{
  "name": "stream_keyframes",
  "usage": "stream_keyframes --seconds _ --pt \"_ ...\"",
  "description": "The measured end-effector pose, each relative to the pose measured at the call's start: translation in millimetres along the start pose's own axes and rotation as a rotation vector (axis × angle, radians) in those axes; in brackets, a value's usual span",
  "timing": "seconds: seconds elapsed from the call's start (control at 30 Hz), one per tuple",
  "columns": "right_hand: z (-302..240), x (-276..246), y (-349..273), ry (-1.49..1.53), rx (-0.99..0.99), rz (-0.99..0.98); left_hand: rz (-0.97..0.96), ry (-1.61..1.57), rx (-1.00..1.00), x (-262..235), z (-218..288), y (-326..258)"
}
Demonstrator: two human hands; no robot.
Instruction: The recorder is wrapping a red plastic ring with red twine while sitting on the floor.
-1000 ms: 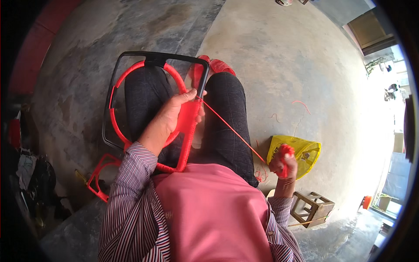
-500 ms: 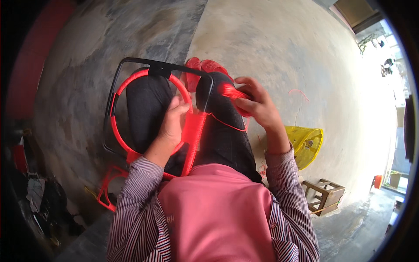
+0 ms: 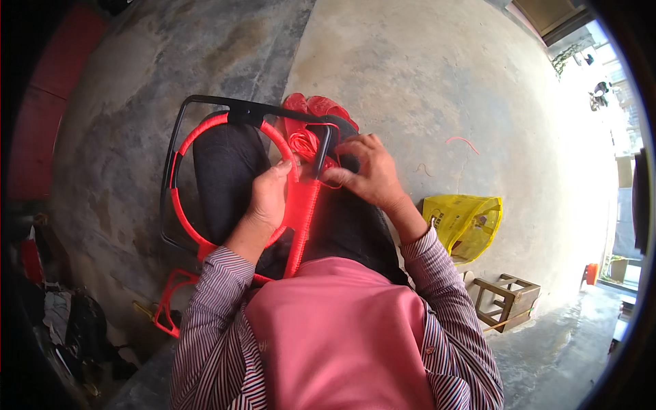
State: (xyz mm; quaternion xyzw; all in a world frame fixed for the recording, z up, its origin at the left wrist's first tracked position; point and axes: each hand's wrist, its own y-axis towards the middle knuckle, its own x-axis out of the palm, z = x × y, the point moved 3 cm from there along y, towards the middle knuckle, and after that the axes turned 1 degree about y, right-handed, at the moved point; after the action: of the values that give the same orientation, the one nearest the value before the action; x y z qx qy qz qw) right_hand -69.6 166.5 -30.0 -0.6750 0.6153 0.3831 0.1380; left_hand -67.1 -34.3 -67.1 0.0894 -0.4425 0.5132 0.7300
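Observation:
A black frame (image 3: 179,147) with a round ring, partly wrapped in red cord, lies across my lap. My left hand (image 3: 268,198) is closed on the red-wrapped ring (image 3: 279,140) at its right side, with some fingers hidden behind it. A tight red wrapping (image 3: 298,219) covers the bar running down toward my body. Inside the gap between the ring and the frame's right bar shows a bundle of red cord (image 3: 303,143). Beside that bar, my right hand (image 3: 372,171) has its thumb and fingers apart; a strand of cord loops over the bar near them.
Another red-wrapped frame (image 3: 166,301) lies at lower left. To the right stand a yellow bag (image 3: 461,225) and a small wooden stool (image 3: 507,301). A loose red cord piece (image 3: 463,143) lies on the concrete floor (image 3: 403,75). Dark items (image 3: 82,321) crowd the left edge.
The cord bundle has moved left from my right hand to the gap inside the frame's bar. My right hand has shifted left and down, its fingers now apart; my left hand keeps its hold.

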Motion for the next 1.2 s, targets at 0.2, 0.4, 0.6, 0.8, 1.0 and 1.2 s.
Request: stream_keyframes --seconds 0.2,0.4,0.6,0.8,1.0,1.2 --pt "16 16 -9 0.28 0.111 -0.018 0.075 0.001 -0.095 -1 -5 0" --pt "9 -39 -39 1.52 0.207 -0.005 0.106 0.314 -0.249 5 -3 -2" --pt "-58 -118 -95 1.723 0.081 0.307 0.106 0.322 -0.305 9 1 -2" --pt "-48 -162 -141 1.361 -0.09 0.127 0.167 0.323 -0.283 3 7 1" --pt "33 -171 -145 1.48 0.17 0.812 0.111 0.216 -0.299 -2 -3 3" --pt "-24 -36 -89 0.714 0.396 -0.443 0.092 0.236 -0.368 6 10 -12"
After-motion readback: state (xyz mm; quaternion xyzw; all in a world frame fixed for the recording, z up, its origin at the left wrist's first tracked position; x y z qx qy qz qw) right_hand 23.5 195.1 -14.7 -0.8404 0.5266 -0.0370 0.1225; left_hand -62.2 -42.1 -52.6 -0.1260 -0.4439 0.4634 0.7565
